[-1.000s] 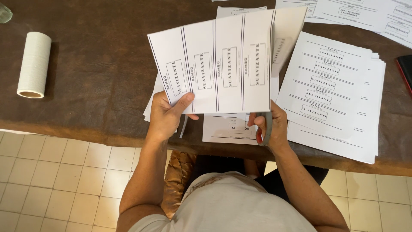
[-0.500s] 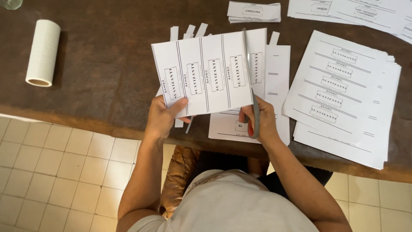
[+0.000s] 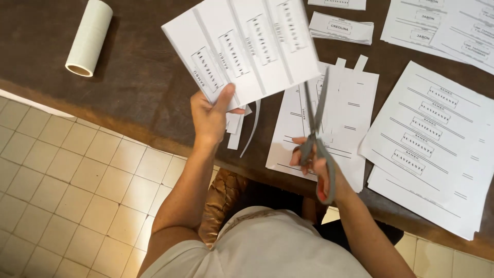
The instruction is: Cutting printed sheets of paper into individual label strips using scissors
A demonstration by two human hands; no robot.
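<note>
A dark brown bench (image 3: 134, 87) fills the upper part of the view, its front edge running diagonally above a floor of pale square tiles (image 3: 62, 180). At the far left of the bench lies a white roll (image 3: 89, 37) on its side, its hollow end turned toward the floor.

Further right, the left hand (image 3: 210, 116) is closed on the lower corner of a white sheet of printed labels (image 3: 242, 46), thumb laid across the front and fingers behind. The sheet is lifted off the bench and tilted, its label boxes running in parallel columns. Just below that hand, a few narrow paper strips (image 3: 246, 126) lie on the bench, one curling over the edge.

To the right of these, the right hand (image 3: 321, 167) grips a pair of grey-handled scissors (image 3: 316, 131), fingers through the loops. The blades point up and away from the person, parted slightly, their tips just under the lifted sheet's right edge. Under the scissors rests a cut sheet (image 3: 350, 113) with notched tabs along its top.

Beyond it, a small stack of cut labels (image 3: 342, 28) sits near the top, and at the far right a thick pile of uncut label sheets (image 3: 432, 139) lies spread on the bench, with more printed sheets (image 3: 442, 25) above it.
</note>
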